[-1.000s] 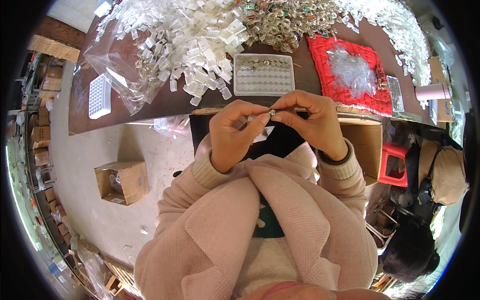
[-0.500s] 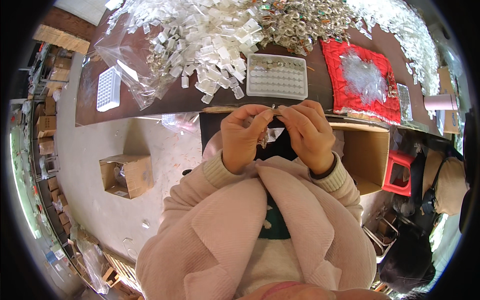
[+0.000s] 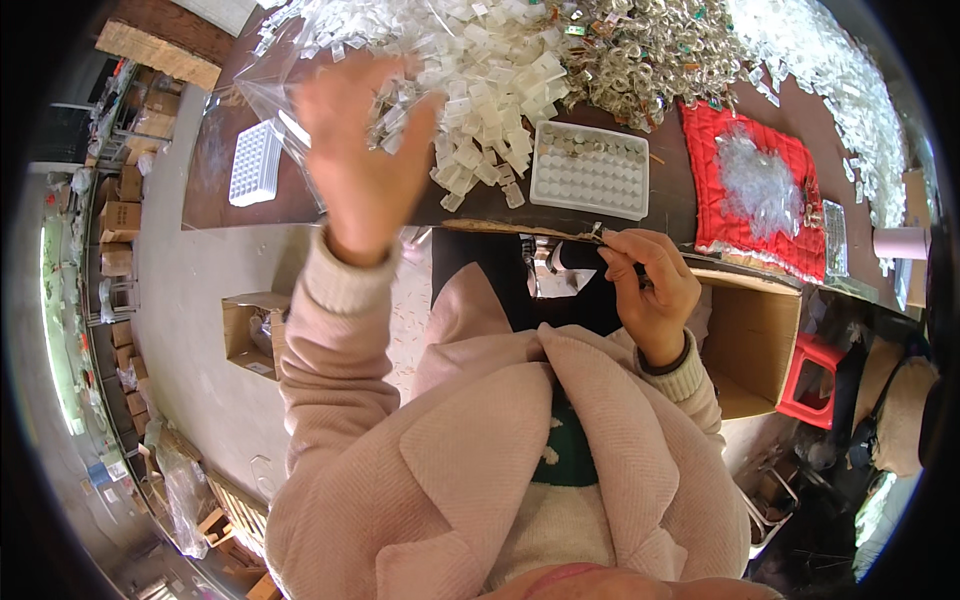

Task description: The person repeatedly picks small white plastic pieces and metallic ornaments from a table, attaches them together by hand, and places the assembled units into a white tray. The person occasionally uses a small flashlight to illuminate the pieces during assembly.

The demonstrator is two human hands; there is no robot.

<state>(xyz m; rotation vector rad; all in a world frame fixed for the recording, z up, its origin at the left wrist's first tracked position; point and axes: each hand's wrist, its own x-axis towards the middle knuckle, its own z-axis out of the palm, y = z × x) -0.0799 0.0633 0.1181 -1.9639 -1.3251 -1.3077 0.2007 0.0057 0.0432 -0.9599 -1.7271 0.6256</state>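
Note:
My left hand [image 3: 365, 150] is over the left part of the table, beside the heap of small white and transparent plastic pieces [image 3: 480, 110]. It is smeared by motion, but its thumb stands apart from the fingers and nothing shows in it. At the table's front edge, my right hand [image 3: 655, 285] pinches a small shiny piece [image 3: 598, 230] between thumb and fingertips. Too little of that piece shows to tell its kind. Just beyond it lies a white tray [image 3: 590, 207] with rows of round cups, the farthest holding small items.
Behind the tray is a heap of small metallic pieces [image 3: 650, 60]. A red quilted cloth [image 3: 705, 185] bears a transparent pile [image 3: 760, 180]. A stack of white trays [image 3: 255, 165] and a plastic bag [image 3: 275, 105] lie left. Below the table stand an open carton [image 3: 765, 340] and red stool [image 3: 808, 380].
My left hand has left my right hand and swung far left and forward over the table, its fingers spreading. My right hand keeps its pinch, slightly lower and to the right in the picture.

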